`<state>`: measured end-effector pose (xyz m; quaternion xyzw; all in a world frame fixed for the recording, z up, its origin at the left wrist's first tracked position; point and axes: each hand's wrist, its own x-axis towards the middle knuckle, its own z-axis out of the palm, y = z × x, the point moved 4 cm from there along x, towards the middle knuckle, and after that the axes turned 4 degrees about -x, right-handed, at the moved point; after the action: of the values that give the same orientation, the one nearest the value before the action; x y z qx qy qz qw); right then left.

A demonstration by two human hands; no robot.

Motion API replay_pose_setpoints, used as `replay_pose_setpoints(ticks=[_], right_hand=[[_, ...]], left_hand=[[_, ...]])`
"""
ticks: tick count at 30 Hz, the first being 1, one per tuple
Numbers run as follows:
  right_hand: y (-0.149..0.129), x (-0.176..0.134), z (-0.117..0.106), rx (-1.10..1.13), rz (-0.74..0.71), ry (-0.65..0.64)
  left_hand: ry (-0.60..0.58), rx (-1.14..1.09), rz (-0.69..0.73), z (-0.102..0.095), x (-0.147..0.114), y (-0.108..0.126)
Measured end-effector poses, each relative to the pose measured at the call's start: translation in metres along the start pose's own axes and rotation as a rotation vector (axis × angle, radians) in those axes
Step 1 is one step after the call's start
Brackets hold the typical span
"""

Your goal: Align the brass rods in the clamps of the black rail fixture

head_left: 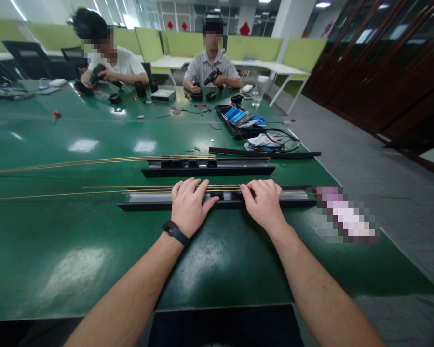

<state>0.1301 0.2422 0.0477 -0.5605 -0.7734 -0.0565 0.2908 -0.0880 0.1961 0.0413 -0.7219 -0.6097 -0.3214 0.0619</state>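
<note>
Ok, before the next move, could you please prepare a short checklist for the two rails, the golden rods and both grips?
1. Near rail resting on the green table: ok.
2. Left grip at the near rail: ok, its fingers lie over the rods.
3. Right grip at the golden rods: ok, its thumb is beside them.
4. Rods within the near rail's length: not ok, they extend past its left end.
5. Black piece between the grips fully seated: cannot tell, partly hidden.
6. Far rail apart from the near one: ok.
</note>
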Motion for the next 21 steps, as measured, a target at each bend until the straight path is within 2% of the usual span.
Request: replay_pose_setpoints(ticks=[21], right_hand=[[0.0052,0.0009,0.0003,0.008,0.019,-0.014]], left_hand=[[-0.001,-0.011,-0.003,0.0008,-0.0005,-0.0010]])
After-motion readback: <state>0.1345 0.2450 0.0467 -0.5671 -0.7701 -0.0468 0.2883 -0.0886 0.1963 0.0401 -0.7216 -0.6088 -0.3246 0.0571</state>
